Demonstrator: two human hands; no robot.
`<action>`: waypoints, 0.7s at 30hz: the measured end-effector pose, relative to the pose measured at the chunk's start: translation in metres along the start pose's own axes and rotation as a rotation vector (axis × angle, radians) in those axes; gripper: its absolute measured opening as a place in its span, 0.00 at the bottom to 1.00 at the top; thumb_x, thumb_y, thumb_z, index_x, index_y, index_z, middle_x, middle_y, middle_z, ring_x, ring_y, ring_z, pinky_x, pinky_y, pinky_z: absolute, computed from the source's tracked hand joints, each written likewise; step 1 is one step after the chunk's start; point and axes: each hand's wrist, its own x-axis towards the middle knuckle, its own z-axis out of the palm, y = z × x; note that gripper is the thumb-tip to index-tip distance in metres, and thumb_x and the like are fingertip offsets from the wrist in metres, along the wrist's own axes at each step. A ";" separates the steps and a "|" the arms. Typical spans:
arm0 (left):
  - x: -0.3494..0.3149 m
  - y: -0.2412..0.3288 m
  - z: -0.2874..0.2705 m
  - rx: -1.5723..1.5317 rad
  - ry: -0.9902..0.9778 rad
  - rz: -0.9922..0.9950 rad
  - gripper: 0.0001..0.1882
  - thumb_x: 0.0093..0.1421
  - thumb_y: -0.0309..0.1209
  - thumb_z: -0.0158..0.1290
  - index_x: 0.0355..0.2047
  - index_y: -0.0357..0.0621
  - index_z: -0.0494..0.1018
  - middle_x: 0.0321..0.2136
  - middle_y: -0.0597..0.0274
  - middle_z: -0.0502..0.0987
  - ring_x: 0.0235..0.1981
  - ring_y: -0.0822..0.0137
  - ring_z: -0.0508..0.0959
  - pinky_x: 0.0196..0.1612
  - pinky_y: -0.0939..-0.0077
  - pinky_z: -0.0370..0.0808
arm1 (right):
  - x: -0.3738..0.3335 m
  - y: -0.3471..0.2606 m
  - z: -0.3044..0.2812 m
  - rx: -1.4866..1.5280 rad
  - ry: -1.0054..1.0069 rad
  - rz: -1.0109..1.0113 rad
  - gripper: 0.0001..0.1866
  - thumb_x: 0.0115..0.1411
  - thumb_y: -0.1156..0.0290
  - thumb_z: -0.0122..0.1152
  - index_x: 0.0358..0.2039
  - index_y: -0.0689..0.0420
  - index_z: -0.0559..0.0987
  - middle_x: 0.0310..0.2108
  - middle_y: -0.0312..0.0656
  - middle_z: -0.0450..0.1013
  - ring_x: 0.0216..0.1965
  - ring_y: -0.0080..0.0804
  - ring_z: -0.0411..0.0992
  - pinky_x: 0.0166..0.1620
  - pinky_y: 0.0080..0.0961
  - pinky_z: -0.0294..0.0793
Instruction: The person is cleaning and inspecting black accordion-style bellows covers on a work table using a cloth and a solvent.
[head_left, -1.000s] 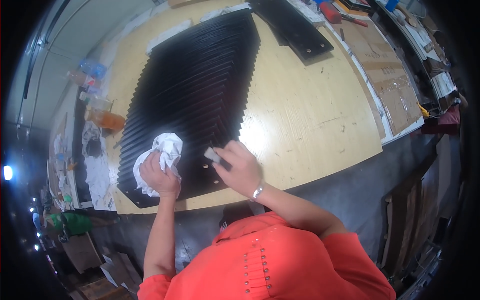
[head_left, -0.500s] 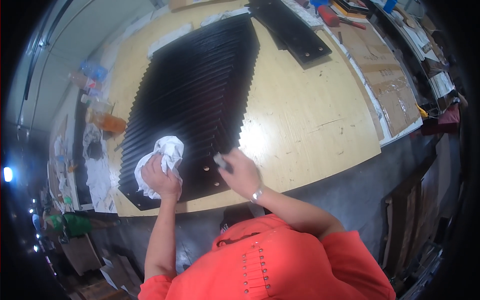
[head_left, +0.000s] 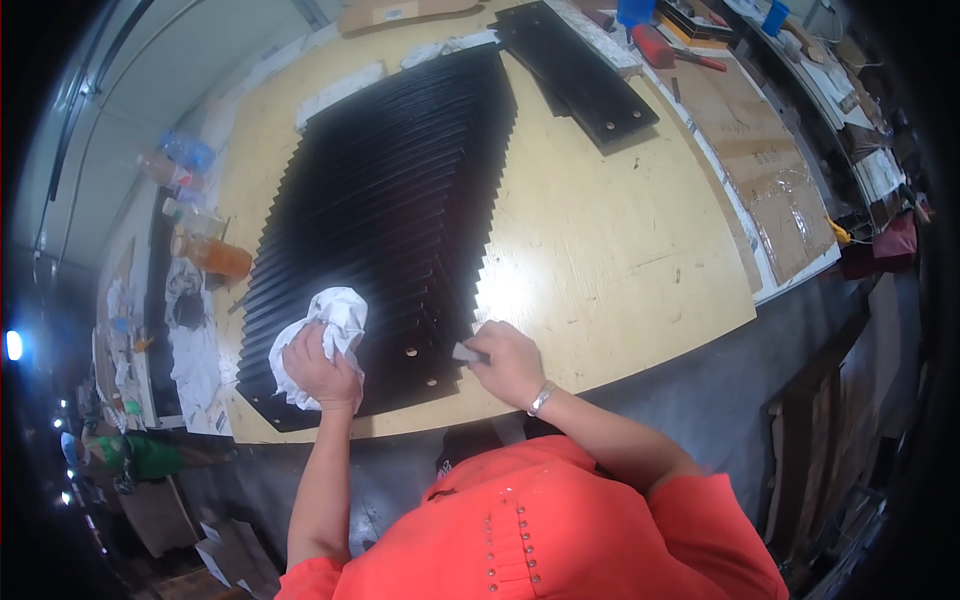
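Note:
A long black pleated bellows cover (head_left: 385,190) lies on a pale wooden table, its near end a flat plate with holes. My left hand (head_left: 318,368) presses a bunched white cloth (head_left: 340,312) onto the near left part of the bellows, fingers curled into the fabric. Just off the near right corner of the bellows, my right hand (head_left: 508,365) pinches a small grey block (head_left: 467,352) between thumb and fingers. What the block is made of cannot be told.
A stack of black plates with holes (head_left: 580,75) lies at the back right. Beyond it are a red mallet (head_left: 655,48) and flattened cardboard (head_left: 765,170). An orange bottle (head_left: 215,254) and other bottles stand along the left edge. A person in green (head_left: 150,452) is at far left.
My right hand has moved right and slightly down with the grey block, off the bellows. My left hand and the cloth have shifted little in the picture.

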 end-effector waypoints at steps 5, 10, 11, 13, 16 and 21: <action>0.001 0.000 0.001 -0.023 0.004 0.002 0.22 0.46 0.31 0.50 0.44 0.43 0.73 0.46 0.53 0.74 0.47 0.48 0.70 0.54 0.55 0.61 | 0.055 -0.023 -0.022 0.055 0.380 -0.294 0.12 0.48 0.78 0.63 0.35 0.55 0.82 0.32 0.36 0.71 0.36 0.37 0.70 0.39 0.31 0.72; -0.002 -0.003 0.001 -0.006 0.015 -0.013 0.22 0.46 0.31 0.50 0.44 0.43 0.74 0.46 0.54 0.74 0.47 0.48 0.70 0.55 0.55 0.61 | 0.016 0.011 0.003 -0.132 0.039 -0.331 0.10 0.49 0.77 0.60 0.34 0.56 0.82 0.30 0.37 0.70 0.35 0.36 0.69 0.39 0.31 0.71; -0.002 -0.003 0.000 -0.005 0.003 -0.013 0.22 0.46 0.31 0.50 0.44 0.43 0.73 0.46 0.54 0.74 0.47 0.48 0.70 0.55 0.55 0.61 | 0.007 0.013 -0.001 -0.107 0.057 -0.339 0.11 0.49 0.77 0.60 0.35 0.56 0.82 0.31 0.37 0.71 0.35 0.36 0.69 0.40 0.31 0.71; 0.000 0.000 0.000 -0.002 -0.007 -0.018 0.22 0.46 0.31 0.50 0.45 0.43 0.73 0.46 0.54 0.74 0.48 0.48 0.70 0.55 0.55 0.61 | 0.013 0.018 -0.003 -0.055 0.175 -0.343 0.12 0.49 0.78 0.60 0.36 0.55 0.82 0.32 0.37 0.72 0.35 0.37 0.70 0.40 0.31 0.72; 0.005 0.005 -0.001 -0.038 0.011 0.000 0.22 0.46 0.31 0.51 0.45 0.43 0.73 0.46 0.54 0.74 0.48 0.48 0.70 0.55 0.55 0.61 | 0.068 -0.010 -0.031 -0.019 0.483 -0.422 0.12 0.47 0.80 0.59 0.34 0.56 0.81 0.33 0.38 0.72 0.35 0.38 0.70 0.39 0.32 0.70; 0.000 -0.001 -0.001 0.006 0.012 -0.025 0.21 0.46 0.30 0.48 0.43 0.41 0.74 0.44 0.52 0.75 0.47 0.47 0.71 0.54 0.55 0.62 | 0.055 0.016 -0.008 -0.128 0.206 -0.484 0.10 0.47 0.79 0.59 0.31 0.55 0.81 0.28 0.36 0.69 0.34 0.35 0.69 0.36 0.30 0.69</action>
